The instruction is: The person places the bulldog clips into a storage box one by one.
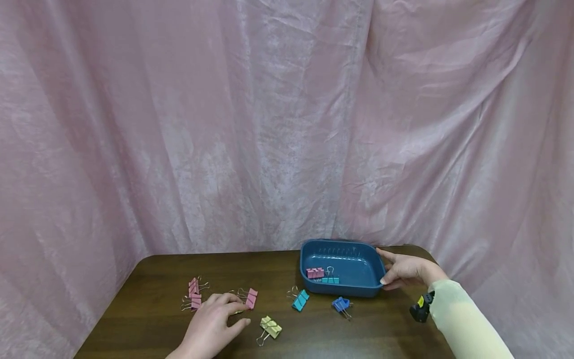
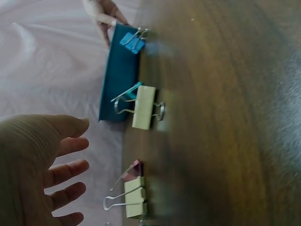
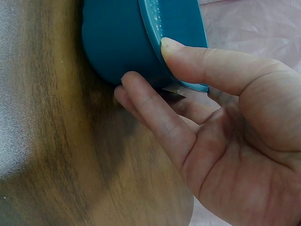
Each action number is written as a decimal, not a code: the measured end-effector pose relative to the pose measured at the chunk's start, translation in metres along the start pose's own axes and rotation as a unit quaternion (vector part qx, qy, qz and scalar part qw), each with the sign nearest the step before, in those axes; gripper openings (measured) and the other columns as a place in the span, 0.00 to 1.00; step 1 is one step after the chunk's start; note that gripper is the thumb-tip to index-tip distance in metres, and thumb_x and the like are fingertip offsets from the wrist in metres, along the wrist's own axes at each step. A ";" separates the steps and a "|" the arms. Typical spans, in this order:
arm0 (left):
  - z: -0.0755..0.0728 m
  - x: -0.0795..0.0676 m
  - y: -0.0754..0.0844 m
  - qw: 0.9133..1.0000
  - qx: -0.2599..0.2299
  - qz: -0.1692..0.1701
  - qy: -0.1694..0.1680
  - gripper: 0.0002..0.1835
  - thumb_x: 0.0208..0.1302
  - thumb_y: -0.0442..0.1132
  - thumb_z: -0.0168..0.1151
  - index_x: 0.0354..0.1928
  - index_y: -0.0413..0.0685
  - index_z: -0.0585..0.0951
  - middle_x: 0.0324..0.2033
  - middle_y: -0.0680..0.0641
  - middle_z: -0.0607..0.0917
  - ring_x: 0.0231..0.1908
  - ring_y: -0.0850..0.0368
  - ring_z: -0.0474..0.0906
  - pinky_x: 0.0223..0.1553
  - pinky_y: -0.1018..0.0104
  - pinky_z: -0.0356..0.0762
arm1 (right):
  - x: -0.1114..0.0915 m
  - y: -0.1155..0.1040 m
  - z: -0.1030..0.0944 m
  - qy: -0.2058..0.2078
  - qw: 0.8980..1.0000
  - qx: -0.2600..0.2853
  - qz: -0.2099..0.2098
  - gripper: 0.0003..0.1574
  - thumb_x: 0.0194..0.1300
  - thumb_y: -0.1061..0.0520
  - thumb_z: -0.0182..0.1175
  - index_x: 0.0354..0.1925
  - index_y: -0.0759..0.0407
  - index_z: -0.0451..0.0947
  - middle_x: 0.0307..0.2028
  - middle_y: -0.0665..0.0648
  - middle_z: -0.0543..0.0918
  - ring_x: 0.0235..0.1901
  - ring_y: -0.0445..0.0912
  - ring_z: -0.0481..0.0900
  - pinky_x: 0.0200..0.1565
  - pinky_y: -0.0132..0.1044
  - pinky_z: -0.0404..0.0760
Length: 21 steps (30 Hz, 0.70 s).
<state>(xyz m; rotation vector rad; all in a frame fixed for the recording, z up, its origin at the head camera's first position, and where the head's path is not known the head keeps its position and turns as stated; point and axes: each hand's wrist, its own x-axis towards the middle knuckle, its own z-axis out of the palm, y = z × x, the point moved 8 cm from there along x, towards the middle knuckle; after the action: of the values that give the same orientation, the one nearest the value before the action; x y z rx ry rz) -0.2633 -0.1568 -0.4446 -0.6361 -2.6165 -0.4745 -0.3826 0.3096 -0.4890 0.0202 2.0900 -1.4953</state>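
The left hand [image 1: 213, 321] is low over the near left part of the desk [image 1: 134, 324]. Its fingers are loose and spread, and I see nothing held in them. A yellow clip [image 2: 134, 202] is near those fingers; from above, the hand hides most of it. A lone pink clip [image 1: 252, 299] lies by the fingertips, at 2 o'clock from the hand. A second yellow clip [image 1: 270, 326] is at 3 o'clock, near the thumb. Two pink clips [image 1: 194, 287] lie close together at 11 o'clock.

The right hand [image 1: 405, 270] grips the blue tray [image 1: 350, 290] at its 3 o'clock end, thumb on the rim, other fingers against the outside. The tray is at about 2 o'clock from the left hand. In its 8 o'clock part sit a small pink clip [image 1: 315, 272] and a small teal clip [image 1: 331, 280]. Outside, a loose teal clip [image 1: 301, 300] lies just beside it at 8 o'clock, and a blue clip [image 1: 341, 303] at 6 o'clock.

The left hand seems to be reaching for a clip. It would work best to pinch the hard, flat body, because the thin wire loops may swing or catch on the next clip. The right hand should hold the tray steady.
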 end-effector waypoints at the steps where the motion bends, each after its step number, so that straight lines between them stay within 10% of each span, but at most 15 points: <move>1: 0.003 -0.001 0.000 1.000 -0.004 0.000 -0.006 0.13 0.54 0.53 0.77 0.42 0.64 0.90 0.43 0.63 0.83 0.46 0.57 0.78 0.47 0.51 0.77 | 0.000 0.000 0.000 -0.001 1.000 0.001 0.001 0.74 0.56 0.77 0.68 0.82 0.57 0.30 0.73 0.86 0.43 0.60 0.68 0.76 0.54 0.59 0.80; 21: 0.048 0.000 -0.001 0.994 -0.026 -0.054 -0.088 0.17 0.52 0.68 0.73 0.30 0.66 0.84 0.38 0.61 0.81 0.43 0.53 0.76 0.38 0.53 0.76 | 0.001 0.000 -0.001 -0.004 1.000 -0.007 0.002 0.75 0.56 0.76 0.69 0.82 0.57 0.29 0.73 0.86 0.40 0.60 0.68 0.76 0.54 0.58 0.80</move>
<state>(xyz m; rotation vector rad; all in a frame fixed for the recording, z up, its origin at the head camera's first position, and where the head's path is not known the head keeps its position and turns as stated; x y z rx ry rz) -0.2779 -0.1381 -0.4861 -0.5777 -2.8247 -0.5437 -0.3836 0.3101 -0.4890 0.0131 2.0929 -1.4775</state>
